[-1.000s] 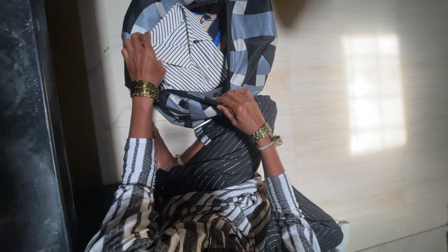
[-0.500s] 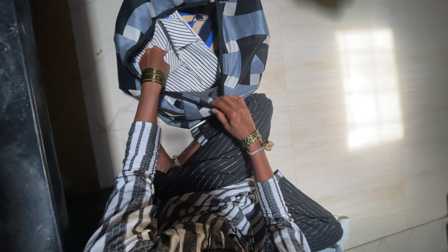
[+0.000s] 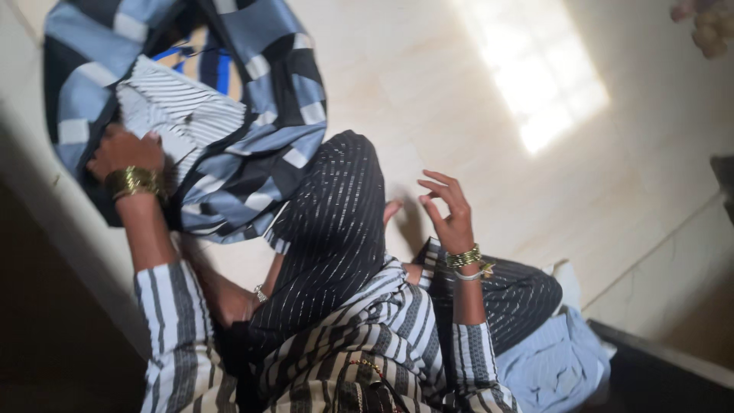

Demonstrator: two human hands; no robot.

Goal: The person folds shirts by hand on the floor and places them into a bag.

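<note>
The person sits on a pale cream tiled floor (image 3: 474, 176) with a glossy finish, where a bright patch of window light (image 3: 535, 76) falls across the tiles. Dark shadow runs along the left edge of the room, and a dark ledge shows at the lower right corner.

The left hand (image 3: 126, 151), with gold bangles at the wrist, is pushed into a soft fabric bag patterned in blue, black and white blocks (image 3: 252, 145), which lies open on the floor just beyond the raised knee. The fingers are buried in the cloth, pressing on a folded white garment with thin black stripes (image 3: 180, 115) that sits inside the bag's mouth; whether they actually clench it, I cannot tell.

The right hand (image 3: 447, 210) hangs in the air above the floor, fingers spread and loosely curled, holding nothing, well apart from the bag.

A crumpled light blue cloth (image 3: 554, 363) lies on the floor beside the person's right hip.
</note>
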